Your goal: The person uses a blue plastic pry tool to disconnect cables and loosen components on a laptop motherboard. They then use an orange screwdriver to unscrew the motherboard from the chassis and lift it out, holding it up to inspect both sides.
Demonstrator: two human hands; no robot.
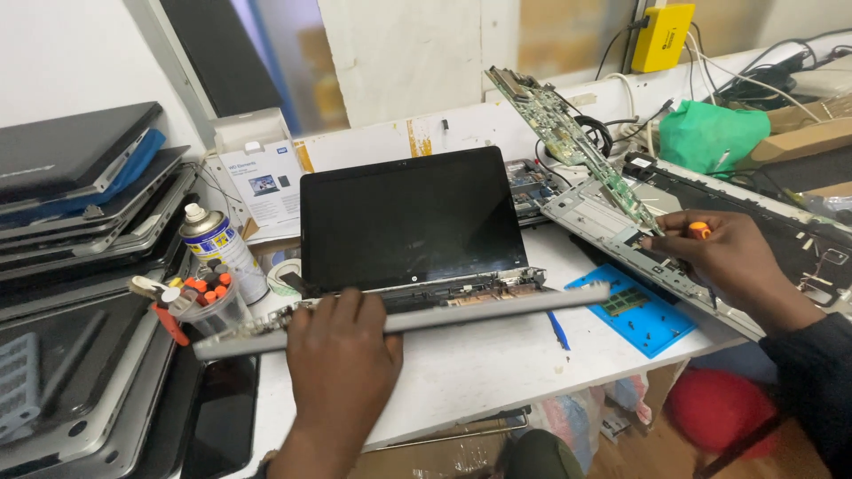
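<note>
Left hand (342, 355) grips laptop base (399, 319); right hand (728, 253) holds, apparently, screwdriver (699, 231).

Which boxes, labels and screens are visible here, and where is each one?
Laptop screen: centre, upright, black and dark, behind the left hand.
White box: left of the screen, blue print with a small picture.
Spray can: beside the laptop stack, blue and yellow label.
Yellow box: on the back wall, top right.
Right hand holds an orange-handled screwdriver.
</note>
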